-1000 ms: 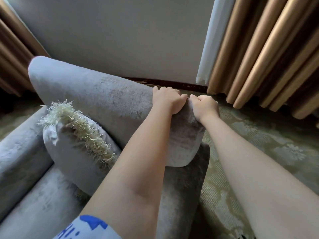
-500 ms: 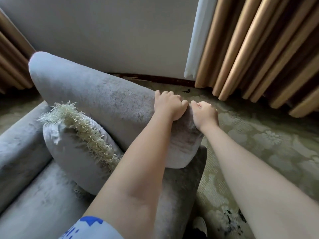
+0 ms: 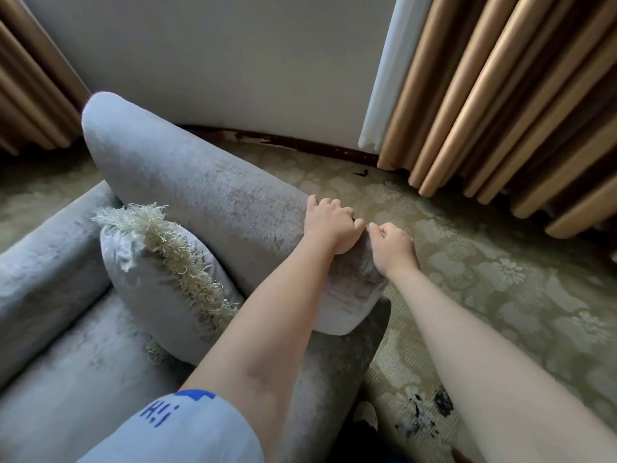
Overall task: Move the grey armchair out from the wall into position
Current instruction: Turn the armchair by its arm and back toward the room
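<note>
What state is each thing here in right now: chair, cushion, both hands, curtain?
Armchair: standing apart from the wall, carpet showing between.
Cushion: propped on the seat against the backrest.
Left hand: gripping the backrest's top corner.
Right hand: gripping the backrest's end.
Curtain: hanging in folds down to the carpet.

Both bare forearms stretch forward, the left from 7 o'clock, the right from 4 o'clock, converging near centre. The left hand (image 3: 330, 225) curls its fingers over the armchair (image 3: 200, 188) back's top edge. The right hand (image 3: 394, 248), at its 3 o'clock, knuckles up, clutches that back's end.
</note>
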{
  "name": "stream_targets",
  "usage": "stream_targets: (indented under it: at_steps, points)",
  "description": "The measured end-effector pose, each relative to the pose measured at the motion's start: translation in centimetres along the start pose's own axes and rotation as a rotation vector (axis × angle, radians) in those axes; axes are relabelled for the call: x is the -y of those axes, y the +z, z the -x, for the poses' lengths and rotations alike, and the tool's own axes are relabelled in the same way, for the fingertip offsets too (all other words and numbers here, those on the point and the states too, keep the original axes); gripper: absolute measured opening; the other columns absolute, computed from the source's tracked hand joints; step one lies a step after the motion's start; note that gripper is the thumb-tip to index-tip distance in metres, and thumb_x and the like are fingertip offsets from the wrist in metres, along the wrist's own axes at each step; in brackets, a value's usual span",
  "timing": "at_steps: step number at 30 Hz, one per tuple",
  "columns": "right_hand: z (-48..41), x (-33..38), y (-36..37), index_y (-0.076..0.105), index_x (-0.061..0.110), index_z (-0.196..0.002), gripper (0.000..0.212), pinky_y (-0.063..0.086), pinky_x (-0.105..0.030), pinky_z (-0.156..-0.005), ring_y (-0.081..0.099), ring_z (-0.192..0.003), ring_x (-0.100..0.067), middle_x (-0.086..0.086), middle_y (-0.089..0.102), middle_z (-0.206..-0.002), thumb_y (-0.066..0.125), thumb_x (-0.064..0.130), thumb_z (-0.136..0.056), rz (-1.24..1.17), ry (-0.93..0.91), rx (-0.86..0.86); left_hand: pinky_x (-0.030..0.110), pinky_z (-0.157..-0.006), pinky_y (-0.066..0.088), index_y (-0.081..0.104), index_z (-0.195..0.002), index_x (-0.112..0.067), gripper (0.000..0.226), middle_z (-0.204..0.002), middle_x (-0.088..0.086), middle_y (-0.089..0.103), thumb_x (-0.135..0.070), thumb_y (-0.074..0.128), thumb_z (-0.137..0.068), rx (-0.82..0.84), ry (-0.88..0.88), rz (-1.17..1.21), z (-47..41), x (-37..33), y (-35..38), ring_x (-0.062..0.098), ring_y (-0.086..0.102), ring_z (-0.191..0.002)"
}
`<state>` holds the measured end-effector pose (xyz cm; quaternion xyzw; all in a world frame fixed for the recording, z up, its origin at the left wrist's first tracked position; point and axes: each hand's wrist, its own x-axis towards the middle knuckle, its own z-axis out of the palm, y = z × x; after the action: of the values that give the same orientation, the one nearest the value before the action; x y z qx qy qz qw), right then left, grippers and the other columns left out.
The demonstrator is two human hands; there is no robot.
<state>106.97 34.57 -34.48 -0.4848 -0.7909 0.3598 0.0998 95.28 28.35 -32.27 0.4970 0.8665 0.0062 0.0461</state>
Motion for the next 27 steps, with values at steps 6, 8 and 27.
stream_targets:
  at_steps: [6,8,27]
  points:
    - [-1.9,-0.1,-1.2,0.052,0.015,-0.091,0.034,0.034,-0.033,-0.072,0.042,-0.082,-0.024,-0.009,0.053,-0.093,0.034,0.043,-0.096,0.185,-0.078,0.147,0.041,-0.095,0.024,0.066,-0.096,-0.018,0.049,-0.11,0.007,0.062,-0.044,0.025,-0.092,0.067,-0.091,0.043,-1.6,-0.1,-0.8,0.021,0.049,-0.102]
    - [-3.0,0.0,-2.0,0.052,0.016,-0.085,0.032,0.036,-0.033,-0.069,0.046,-0.08,-0.028,-0.008,0.052,-0.088,0.037,0.043,-0.093,0.275,-0.11,0.213,0.041,-0.086,0.026,0.06,-0.078,-0.016,0.046,-0.096,0.008,0.065,-0.043,0.026,-0.092,0.081,-0.203,0.123,-3.1,-0.5,-1.6,0.023,0.048,-0.083]
    - [-14.4,16.9,-2.4,0.054,0.011,-0.106,0.039,0.041,-0.037,-0.078,0.053,-0.102,-0.03,-0.01,0.053,-0.108,0.031,0.042,-0.098,0.592,-1.339,0.527,0.062,-0.106,0.014,0.007,-0.146,0.004,0.111,-0.149,0.029,0.017,-0.069,0.049,-0.073,-0.225,-1.835,0.72,-7.3,7.2,-2.0,0.044,0.018,-0.136]
